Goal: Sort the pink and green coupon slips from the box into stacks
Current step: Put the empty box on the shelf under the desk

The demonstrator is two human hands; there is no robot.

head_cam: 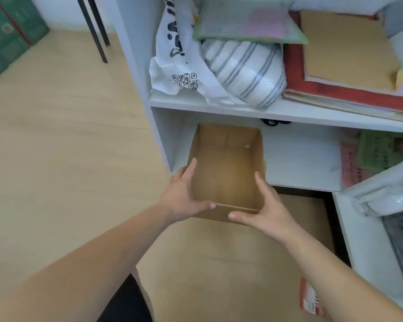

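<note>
Brown open-topped cardboard box (pixel 226 173) sits at frame centre, its bare inside showing, left hand (pixel 184 194) and right hand (pixel 268 205) each gripping a near corner. Blurred pink and green coupon slips (pixel 372 156) lie at right. White plastic bag (pixel 172 66) above bears a QR code, lettering unreadable.

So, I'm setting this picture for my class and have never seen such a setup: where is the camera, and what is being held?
No machine here: a person wears one wide-angle camera on the head, looking down at their own bare hands. The left hand and right hand each hold a near corner of an open cardboard box, which looks empty, at the lower level of a white shelf unit. To the right on that level lie blurred pink slips and green slips. A plastic bag and folders sit on the shelf above.
</note>
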